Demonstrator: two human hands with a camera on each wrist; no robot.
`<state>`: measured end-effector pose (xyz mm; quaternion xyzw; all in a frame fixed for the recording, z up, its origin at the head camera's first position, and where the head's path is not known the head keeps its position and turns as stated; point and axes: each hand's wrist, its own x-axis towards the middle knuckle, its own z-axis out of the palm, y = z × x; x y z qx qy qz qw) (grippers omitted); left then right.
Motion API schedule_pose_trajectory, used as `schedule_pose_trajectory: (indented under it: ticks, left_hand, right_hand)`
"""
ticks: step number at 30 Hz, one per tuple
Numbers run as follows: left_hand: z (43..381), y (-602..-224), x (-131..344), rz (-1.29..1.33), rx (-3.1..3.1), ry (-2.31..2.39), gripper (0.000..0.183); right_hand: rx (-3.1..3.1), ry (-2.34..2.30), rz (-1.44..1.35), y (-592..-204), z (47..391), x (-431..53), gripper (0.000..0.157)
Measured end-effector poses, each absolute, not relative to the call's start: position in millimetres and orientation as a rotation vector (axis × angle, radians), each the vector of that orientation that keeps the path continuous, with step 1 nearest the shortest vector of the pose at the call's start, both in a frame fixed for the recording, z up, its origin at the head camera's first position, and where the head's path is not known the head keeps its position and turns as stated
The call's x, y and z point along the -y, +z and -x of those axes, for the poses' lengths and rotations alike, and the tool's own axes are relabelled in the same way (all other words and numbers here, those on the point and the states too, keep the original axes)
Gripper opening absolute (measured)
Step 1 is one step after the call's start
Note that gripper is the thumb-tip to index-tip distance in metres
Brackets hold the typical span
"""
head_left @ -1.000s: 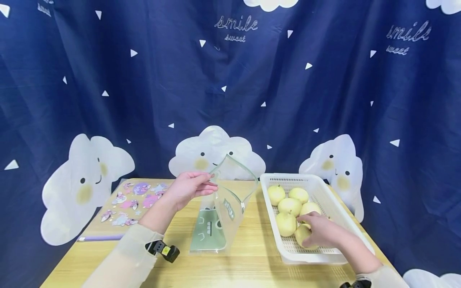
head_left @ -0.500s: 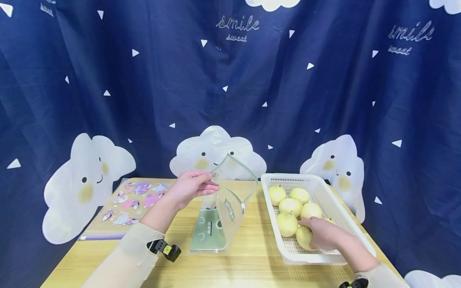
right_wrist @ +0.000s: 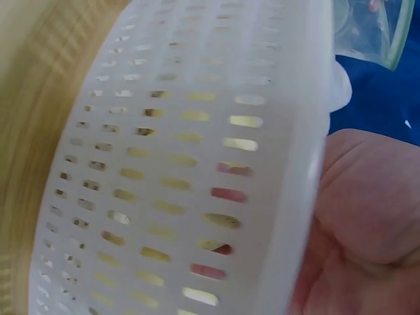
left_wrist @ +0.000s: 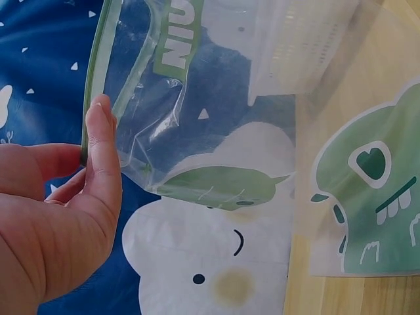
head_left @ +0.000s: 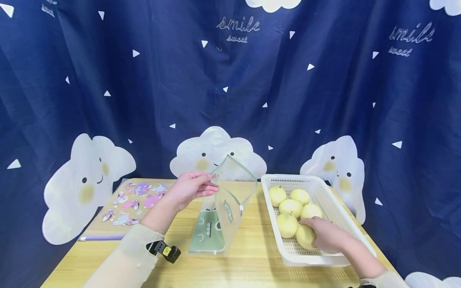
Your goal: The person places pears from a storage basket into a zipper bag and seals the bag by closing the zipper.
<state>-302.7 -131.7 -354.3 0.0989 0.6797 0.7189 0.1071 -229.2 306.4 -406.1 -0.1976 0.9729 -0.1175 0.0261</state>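
Note:
My left hand [head_left: 192,187] pinches the rim of a clear zip bag [head_left: 234,200] with a green cartoon print; its mouth gapes open, and its lower part rests on the table. In the left wrist view, the thumb and fingers [left_wrist: 104,151] hold the green zip edge. Over at the right, my right hand [head_left: 329,235] reaches into a white basket [head_left: 347,224] and grips a pale yellow pear [head_left: 305,236] at the near end. Several more pears [head_left: 287,225] lie beside it. In the right wrist view the basket's wall [right_wrist: 197,144] hides the fingertips.
On the left of the wooden table [head_left: 252,276] lies another clear bag [head_left: 129,206] with pink and purple prints and a purple zip strip [head_left: 102,237]. A dark blue curtain [head_left: 230,104] with clouds hangs behind the table.
The right hand has lowered around the near pear, its fingers closing on it. The left hand still holds the bag's rim in nearly the same place.

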Motion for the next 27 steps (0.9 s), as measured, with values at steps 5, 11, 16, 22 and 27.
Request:
schedule_pose_trajectory:
  ticks: [5,11,16,22,27]
  left_hand:
    - [303.0,-355.2,133.2,-0.285,-1.983,2.133,0.041]
    - [302.8,-355.3,133.7,-0.284,-1.967,2.133,0.042]
    - [302.8,-355.4,133.7,-0.281,-1.969,2.129,0.042]
    - [303.3,-355.5,134.0,-0.275,-1.975,2.123,0.042]
    - [302.7,-355.7,134.0,-0.266,-1.973,2.122,0.042]
  right_hand:
    - [-3.103,-0.410,0.645,-400.0,228.2,-308.2,0.064]
    - [-3.207,-0.569,0.584,-395.9,227.6,-305.0,0.066]
    - [-3.325,-0.731,0.676,-394.4,230.0,-298.2,0.069]
    - [-3.422,-0.945,0.868,-386.3,235.2,-282.9,0.076]
    - [-3.422,-1.110,0.989,-378.5,238.3,-267.9,0.079]
